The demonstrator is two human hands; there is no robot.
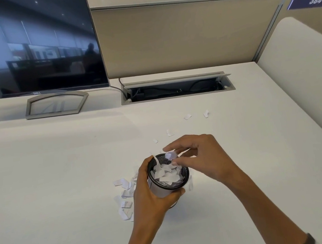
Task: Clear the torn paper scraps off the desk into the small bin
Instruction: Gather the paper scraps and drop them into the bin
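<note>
Bin gripped by left hand, approx half full w/ scraps. Right hand above rim, pinching scrap. More scraps left of bin on desk.

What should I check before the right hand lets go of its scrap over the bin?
1. Left hand steadies the bin: ok.
2. Right hand has a grip on a scrap: ok.
3. Scrap is above the bin opening: ok.
4. Bin has room left: cannot tell.
5. Desk is cleared: not ok, a pile lies left of the bin and loose scraps lie behind it.
</note>
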